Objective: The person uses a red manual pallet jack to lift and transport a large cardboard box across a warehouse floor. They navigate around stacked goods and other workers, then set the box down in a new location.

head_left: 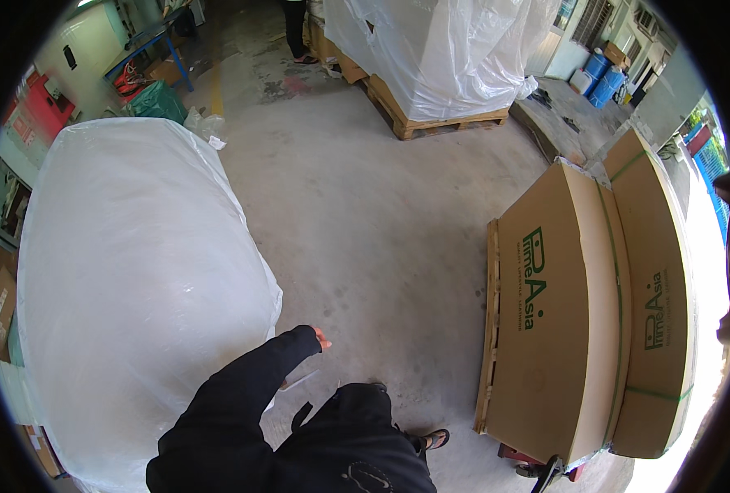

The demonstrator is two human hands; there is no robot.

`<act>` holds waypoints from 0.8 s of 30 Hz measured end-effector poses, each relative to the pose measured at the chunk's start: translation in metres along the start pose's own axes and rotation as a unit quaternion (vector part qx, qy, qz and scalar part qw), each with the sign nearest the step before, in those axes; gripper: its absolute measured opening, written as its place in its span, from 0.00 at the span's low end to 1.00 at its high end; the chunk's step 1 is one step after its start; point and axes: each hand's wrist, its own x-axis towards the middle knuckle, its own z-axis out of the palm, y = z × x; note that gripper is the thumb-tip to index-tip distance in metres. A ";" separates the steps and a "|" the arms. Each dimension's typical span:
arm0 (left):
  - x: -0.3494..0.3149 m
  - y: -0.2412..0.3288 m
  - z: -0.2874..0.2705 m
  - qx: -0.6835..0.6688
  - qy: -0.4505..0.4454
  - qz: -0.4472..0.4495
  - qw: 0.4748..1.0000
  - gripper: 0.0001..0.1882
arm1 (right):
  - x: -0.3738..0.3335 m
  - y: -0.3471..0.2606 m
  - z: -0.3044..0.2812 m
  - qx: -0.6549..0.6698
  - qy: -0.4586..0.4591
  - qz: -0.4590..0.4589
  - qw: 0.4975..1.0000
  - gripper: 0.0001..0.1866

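Observation:
My left arm, in a black sleeve, reaches forward from the lower edge beside a large load under white plastic sheeting (135, 271). Only a small part of my left hand (322, 338) shows past the cuff, over the concrete floor. The sleeve hides most of its fingers, and nothing can be made out in them. Below the forearm a thin white strip (302, 380) shows near the sheeting's lower edge; what it belongs to is unclear. My right hand is out of sight. A sandalled foot (437, 439) stands on the floor at the lower middle.
On the right, tall brown cartons (546, 329) with green straps stand on a wooden pallet (488, 353), near a red pallet truck (575, 472). Ahead is another plastic-wrapped pallet load (447, 57). Blue drums (603, 86) sit far right. A person (295, 29) stands at the back.

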 end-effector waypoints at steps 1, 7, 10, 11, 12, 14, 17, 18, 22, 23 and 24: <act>-0.003 0.009 -0.003 -0.057 -0.010 -0.038 0.998 0.23 | -0.006 -0.005 -0.009 -0.001 -0.006 0.004 1.000 0.24; 0.082 0.210 -0.070 -0.110 -0.026 0.161 0.980 0.20 | -0.055 -0.030 -0.063 0.020 -0.022 0.065 0.997 0.25; 0.145 0.344 -0.076 -0.097 -0.050 0.258 0.960 0.21 | -0.086 -0.038 -0.072 0.035 -0.036 0.110 0.993 0.26; 0.156 0.374 -0.071 -0.097 -0.053 0.268 0.957 0.21 | -0.094 -0.040 -0.074 0.035 -0.040 0.122 0.991 0.26; 0.163 0.397 -0.064 -0.085 -0.096 0.291 0.948 0.22 | -0.107 -0.045 -0.077 0.036 -0.044 0.136 0.989 0.26; 0.179 0.426 -0.050 -0.063 -0.175 0.324 0.927 0.23 | -0.123 -0.057 -0.083 0.047 -0.046 0.158 0.985 0.27; 0.201 0.413 -0.058 0.124 -0.195 0.411 0.882 0.26 | -0.146 -0.086 -0.103 0.097 -0.090 0.214 0.968 0.30; 0.210 0.397 -0.073 0.164 -0.220 0.398 0.876 0.27 | -0.151 -0.097 -0.115 0.098 -0.131 0.232 0.959 0.30; 0.255 0.303 -0.182 0.245 -0.236 0.309 0.888 0.26 | -0.189 -0.148 -0.153 0.069 -0.142 0.280 0.947 0.28; 0.265 0.283 -0.211 0.166 -0.202 0.269 0.927 0.23 | -0.197 -0.160 -0.165 0.082 -0.140 0.270 0.949 0.28; 0.273 0.261 -0.239 0.074 -0.174 0.216 0.958 0.20 | -0.208 -0.174 -0.171 0.084 -0.150 0.290 0.941 0.29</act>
